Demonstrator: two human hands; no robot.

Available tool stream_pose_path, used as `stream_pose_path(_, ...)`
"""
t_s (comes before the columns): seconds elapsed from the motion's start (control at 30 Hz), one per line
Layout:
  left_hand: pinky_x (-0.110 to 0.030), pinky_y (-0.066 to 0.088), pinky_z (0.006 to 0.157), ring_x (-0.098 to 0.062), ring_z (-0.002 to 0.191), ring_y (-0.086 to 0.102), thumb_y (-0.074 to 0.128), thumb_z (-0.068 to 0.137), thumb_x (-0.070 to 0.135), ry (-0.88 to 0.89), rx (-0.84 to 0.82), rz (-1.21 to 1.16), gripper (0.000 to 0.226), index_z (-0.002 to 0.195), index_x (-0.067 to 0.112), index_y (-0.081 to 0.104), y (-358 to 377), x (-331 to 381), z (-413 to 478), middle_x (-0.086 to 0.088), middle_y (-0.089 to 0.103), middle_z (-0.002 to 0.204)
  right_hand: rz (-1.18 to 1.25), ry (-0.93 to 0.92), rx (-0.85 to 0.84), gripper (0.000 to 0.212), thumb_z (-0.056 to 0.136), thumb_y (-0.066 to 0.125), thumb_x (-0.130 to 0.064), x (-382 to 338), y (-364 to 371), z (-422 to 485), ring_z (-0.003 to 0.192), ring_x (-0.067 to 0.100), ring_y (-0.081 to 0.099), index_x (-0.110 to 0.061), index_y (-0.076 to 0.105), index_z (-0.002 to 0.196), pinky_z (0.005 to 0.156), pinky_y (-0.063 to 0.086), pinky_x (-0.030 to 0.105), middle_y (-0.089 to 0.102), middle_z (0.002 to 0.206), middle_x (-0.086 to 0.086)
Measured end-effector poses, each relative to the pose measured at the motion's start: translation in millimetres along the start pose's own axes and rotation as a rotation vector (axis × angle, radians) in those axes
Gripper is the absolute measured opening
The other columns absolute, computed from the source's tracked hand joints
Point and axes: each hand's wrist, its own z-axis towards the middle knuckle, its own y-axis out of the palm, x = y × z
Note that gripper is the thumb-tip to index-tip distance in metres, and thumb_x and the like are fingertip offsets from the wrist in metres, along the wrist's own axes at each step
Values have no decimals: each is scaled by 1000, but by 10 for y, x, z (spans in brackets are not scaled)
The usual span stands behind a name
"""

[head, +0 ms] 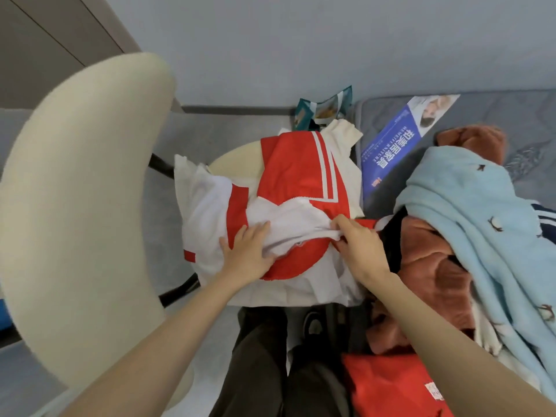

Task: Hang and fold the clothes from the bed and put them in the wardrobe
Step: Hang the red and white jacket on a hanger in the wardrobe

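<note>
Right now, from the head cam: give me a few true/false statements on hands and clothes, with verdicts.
1. The left hand lies flat on the red-and-white garment. True.
2. The right hand hangs idle. False: it pinches the garment's white fabric.
3. The light blue garment lies on the chair. False: it lies over the rust-brown garment, right of the chair.
4. A blue brochure lies on the mattress. True.

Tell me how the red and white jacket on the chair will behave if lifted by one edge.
Probably floppy: the red and white jacket bunches where the right hand pinches it. Likely light: it drapes over the chair seat edge. It may slide or unfold, since the left hand presses it flat.
</note>
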Motion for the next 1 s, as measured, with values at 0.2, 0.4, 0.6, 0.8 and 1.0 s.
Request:
stream_pose_path(0.2, -55, 19, 113, -25, 138, 30, 39, 84, 72, 136, 49, -170, 77, 150, 39, 14, -468, 278, -337, 0, 39, 148, 385, -48, 174, 32, 88, 62, -10, -128, -642, -321, 65, 7, 48, -29, 40, 77, 60, 34, 23, 52, 72, -11)
stream_pose_path(0.4, -44, 22, 116, -18, 146, 13, 77, 66, 54, 462, 255, -260, 115, 153, 27, 6, -1025, 714, -750, 0, 12, 159, 509, -279, 307, 29, 85, 62, 2, -815, -1478, -514, 64, 5, 42, -20, 44, 76, 61, 37, 21, 48, 72, -8)
stream_pose_path(0.6, -18, 30, 108, -12, 118, 55, 72, 79, 31, 596, 357, -437, 91, 151, 30, 17, -1587, 953, -1189, 4, 59, 127, 584, -423, 331, 27, 83, 67, -2, -1283, -2203, -881, 60, 8, 37, -18, 48, 74, 57, 31, 18, 51, 71, -2)
stream_pose_path(0.8, -38, 34, 110, -2, 110, 58, 45, 79, 5, 675, 427, -566, 48, 119, 28, 56, -1425, 962, -1846, 8, 67, 111, 797, -233, 71, 27, 80, 72, -3, -1145, -2342, -1392, 62, 12, 52, -12, 49, 90, 57, 43, 24, 61, 83, 1)
stream_pose_path(1.0, -23, 42, 95, -5, 108, 58, 50, 82, -20, 577, 590, -745, 48, 109, 19, 61, -755, 836, -2709, 10, 65, 110, 1167, 39, -268, 56, 87, 54, 2, -890, -1948, -2054, 73, 15, 68, -31, 35, 127, 62, 57, 32, 53, 122, -12)
